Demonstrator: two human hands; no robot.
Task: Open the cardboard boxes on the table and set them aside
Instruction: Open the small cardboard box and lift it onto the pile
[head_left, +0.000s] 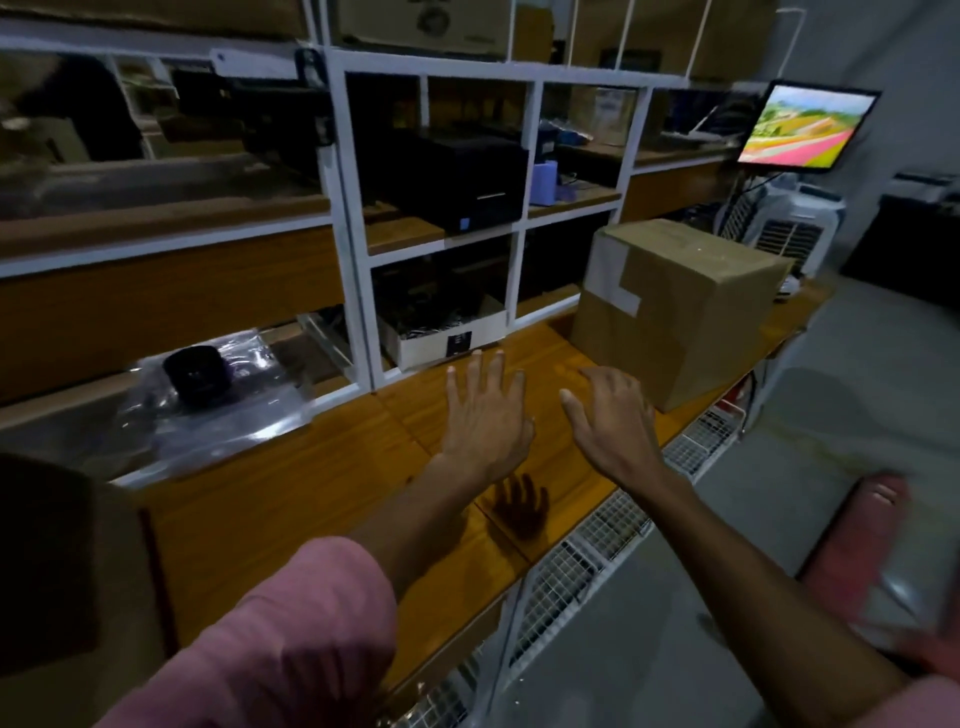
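- The white-framed shelving (358, 218) is standing along the back of the wooden table (291, 499), so it is taking up the rear and leaving only the front strip of boards free as working room.
- The cardboard box (680, 312) is sitting upright on the table's far right stretch, close to the front edge and just in front of the shelving. Its top flaps are lying flat and a pale strip of tape is running down its near-left face, so I judge it is waiting sealed and unopened.
- A monitor (808, 127) is glowing above and beyond the box, off the working strip.
- A clear plastic bag (218, 410) with a dark object on it is lying on the table's left, well apart from the box, so it is not obstructing the reach.
- The left hand (485, 415) is hovering over the bare boards with fingers straight and spread, holding nothing; its shadow is falling on the wood below.
- The right hand (615, 421) is reaching just beside it, fingers loosely bent and apart, empty, nearest the box's lower corner without touching. Both hands seem to be heading for the box, probably to draw it closer for opening.
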